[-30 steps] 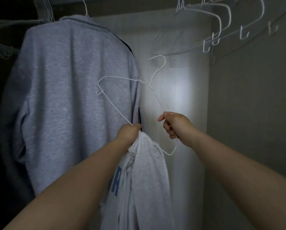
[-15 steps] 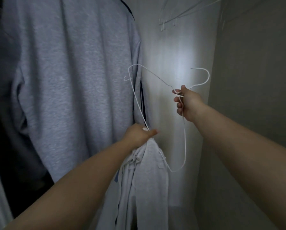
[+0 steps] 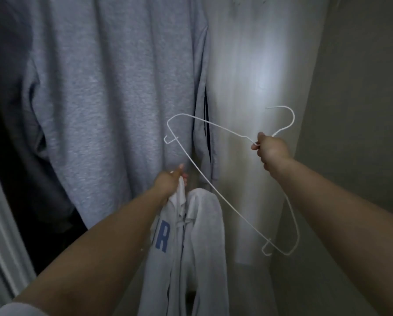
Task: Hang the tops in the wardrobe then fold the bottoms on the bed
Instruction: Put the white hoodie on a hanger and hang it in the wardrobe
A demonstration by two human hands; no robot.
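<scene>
Head view, looking into wardrobe interior.

Left hand (image 3: 171,181): fingers clenched round bunched upper edge of pale grey top (image 3: 200,236); forefinger extended forward past the cloth. Top held out before the hanging garment, not on any hanger, draped straight down below the fist in folds. Blue block lettering (image 3: 161,239) visible on left fold; only part legible. Thin drawstring or seam line noted beside lettering, too small to tell which.

Right hand (image 3: 272,150): fingers curled tight round neck of white wire hanger (image 3: 213,185), just below the hook. Hanger tilted hard, hook up and to the right, long bar running diagonally down from upper left to lower right. Small notch hooks seen at both shoulder ends. Long bar crosses just above and beside upper fold of held top; contact between wire and cloth cannot be told. Hanger clear of left hand, near it.

Background: large grey sweatshirt (image 3: 104,87) hanging, filling left and centre, sleeve down its left side. Dark stripe along its right edge. Wardrobe back panel (image 3: 255,76) pale, with bright light patch. Side wall (image 3: 362,87) at right, in shadow. White door frame (image 3: 1,224) at lower left edge. Both forearms bare.
</scene>
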